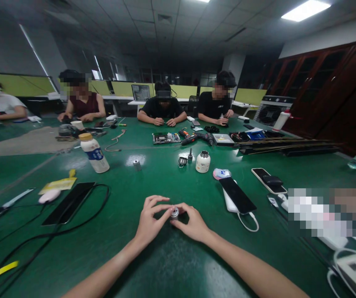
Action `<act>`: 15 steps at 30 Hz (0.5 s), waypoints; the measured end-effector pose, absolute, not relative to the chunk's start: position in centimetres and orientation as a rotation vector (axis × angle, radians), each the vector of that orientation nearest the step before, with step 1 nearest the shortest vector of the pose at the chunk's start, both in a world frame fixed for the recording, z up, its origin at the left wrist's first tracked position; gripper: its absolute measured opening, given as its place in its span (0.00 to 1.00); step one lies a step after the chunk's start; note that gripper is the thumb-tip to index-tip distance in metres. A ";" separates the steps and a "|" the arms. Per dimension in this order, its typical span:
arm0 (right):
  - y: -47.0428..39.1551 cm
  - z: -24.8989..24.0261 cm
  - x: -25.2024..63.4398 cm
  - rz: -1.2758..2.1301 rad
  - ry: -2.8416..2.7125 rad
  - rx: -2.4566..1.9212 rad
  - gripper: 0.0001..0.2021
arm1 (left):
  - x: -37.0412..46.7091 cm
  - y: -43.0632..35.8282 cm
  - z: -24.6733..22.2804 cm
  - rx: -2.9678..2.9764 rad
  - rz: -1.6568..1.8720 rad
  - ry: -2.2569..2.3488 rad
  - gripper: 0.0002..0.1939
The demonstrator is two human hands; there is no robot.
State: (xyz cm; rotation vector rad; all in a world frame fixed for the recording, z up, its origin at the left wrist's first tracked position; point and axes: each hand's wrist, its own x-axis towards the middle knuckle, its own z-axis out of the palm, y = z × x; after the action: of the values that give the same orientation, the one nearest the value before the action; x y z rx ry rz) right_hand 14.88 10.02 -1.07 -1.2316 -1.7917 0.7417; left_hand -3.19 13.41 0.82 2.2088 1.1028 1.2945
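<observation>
One silver metal cylinder (174, 214) stood near-vertical, end face up, pinched by the person's arched left hand (152, 219) and right hand (194, 223).

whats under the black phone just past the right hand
Under the black phone is a white, flat-looking object, showing along the phone's left side in the picture. The phone covers the rest, so its full outline and the surface beneath it can't be seen.
</observation>
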 end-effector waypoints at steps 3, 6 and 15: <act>10.2 -0.9 14.8 0.840 -1.728 -1.224 0.16 | -3.3 13.4 1.0 2.187 1.367 1.086 0.08; 10.2 -0.8 14.8 0.869 -1.698 -1.232 0.16 | -3.6 14.0 1.4 2.171 1.355 1.063 0.09; 10.0 -0.7 14.8 0.910 -1.684 -1.280 0.18 | -5.4 16.5 -0.3 2.212 0.947 1.536 0.09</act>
State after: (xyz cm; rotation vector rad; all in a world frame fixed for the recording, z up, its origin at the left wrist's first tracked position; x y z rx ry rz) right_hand 14.82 10.04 -0.67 -1.2802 -1.6843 0.9104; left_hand -5.35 16.48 -0.26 2.2121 1.5362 0.9470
